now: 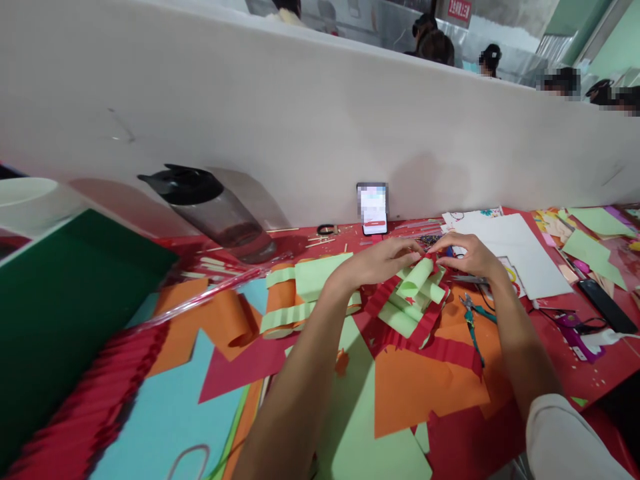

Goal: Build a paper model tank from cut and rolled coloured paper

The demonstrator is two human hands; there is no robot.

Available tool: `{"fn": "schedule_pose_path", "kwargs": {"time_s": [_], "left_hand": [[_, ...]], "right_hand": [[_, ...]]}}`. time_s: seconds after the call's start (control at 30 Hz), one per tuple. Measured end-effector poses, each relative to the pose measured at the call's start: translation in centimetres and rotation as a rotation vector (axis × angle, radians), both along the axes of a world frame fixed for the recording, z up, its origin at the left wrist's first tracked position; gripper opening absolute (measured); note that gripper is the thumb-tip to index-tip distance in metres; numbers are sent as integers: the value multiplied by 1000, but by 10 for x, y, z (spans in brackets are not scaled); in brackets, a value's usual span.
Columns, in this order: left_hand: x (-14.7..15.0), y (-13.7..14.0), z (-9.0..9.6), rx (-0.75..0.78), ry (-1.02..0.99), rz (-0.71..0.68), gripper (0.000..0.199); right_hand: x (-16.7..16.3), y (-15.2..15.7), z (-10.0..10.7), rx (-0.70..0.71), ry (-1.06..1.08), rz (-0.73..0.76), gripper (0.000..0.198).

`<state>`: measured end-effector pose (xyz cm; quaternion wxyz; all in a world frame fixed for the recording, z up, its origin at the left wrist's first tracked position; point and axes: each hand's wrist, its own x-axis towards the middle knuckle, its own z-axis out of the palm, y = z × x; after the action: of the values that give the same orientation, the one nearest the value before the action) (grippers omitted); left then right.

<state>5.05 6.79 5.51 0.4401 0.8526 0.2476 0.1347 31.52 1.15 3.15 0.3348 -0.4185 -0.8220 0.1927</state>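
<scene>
Across the red table [563, 347], you seem to be at a fitting or shaping step on one red-and-green paper model [400, 319], which sits right of centre in the frame. Your two hands come close together at its upper edge: your right hand [470, 255] has finger and thumb closed on the red tip, while your left hand [383, 261] reaches in from the other side, and you cannot tell from here whether its fingertips grip or only touch. The next move likely calls for a light, steady pinch, since the thin rolls look easy to crush. Counting down by size, you have one dark green board [95, 313] at the far left, one tilted bottle [220, 217] at upper left, one orange-and-green paper bundle [320, 273] near the middle, one pair of pliers [471, 323] right of centre, one lit phone [374, 208] propped at upper centre, one small orange cutout [342, 362] below the bundle, and one tiny red star [410, 301] on the model. The loose sheets [165, 413] overlap too much to count.
</scene>
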Motion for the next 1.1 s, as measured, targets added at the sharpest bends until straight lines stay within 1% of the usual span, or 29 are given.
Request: {"fn": "schedule_pose_path", "kwargs": {"time_s": [0.1, 0.2, 0.3, 0.43, 0.5, 0.6, 0.7, 0.83, 1.0, 1.1], "left_hand": [[1, -2, 1, -4, -12, 21, 41], [3, -5, 3, 20, -23, 50, 38], [4, -7, 6, 56, -34, 80, 36], [6, -9, 8, 87, -47, 86, 34], [6, -9, 8, 96, -63, 72, 33], [7, -10, 8, 100, -85, 63, 34], [8, -11, 8, 93, -93, 59, 34], [8, -11, 8, 104, -76, 62, 35], [9, -11, 7, 119, -82, 48, 36], [8, -10, 6, 130, -86, 55, 35]], "right_hand": [[1, -1, 1, -3, 16, 38, 21], [3, -3, 4, -39, 70, 69, 29], [3, -4, 6, -6, 29, 92, 34], [-2, -4, 3, 32, -133, 72, 24], [-6, -4, 1, 49, -171, 67, 17], [-9, -4, 0, 106, -152, 53, 9], [-8, -3, 0, 144, -101, 50, 5], [-7, -3, 1, 165, -70, 68, 4], [-9, -1, -1, 145, -86, 94, 18], [-11, 0, -2, 174, -100, 86, 14]]}}
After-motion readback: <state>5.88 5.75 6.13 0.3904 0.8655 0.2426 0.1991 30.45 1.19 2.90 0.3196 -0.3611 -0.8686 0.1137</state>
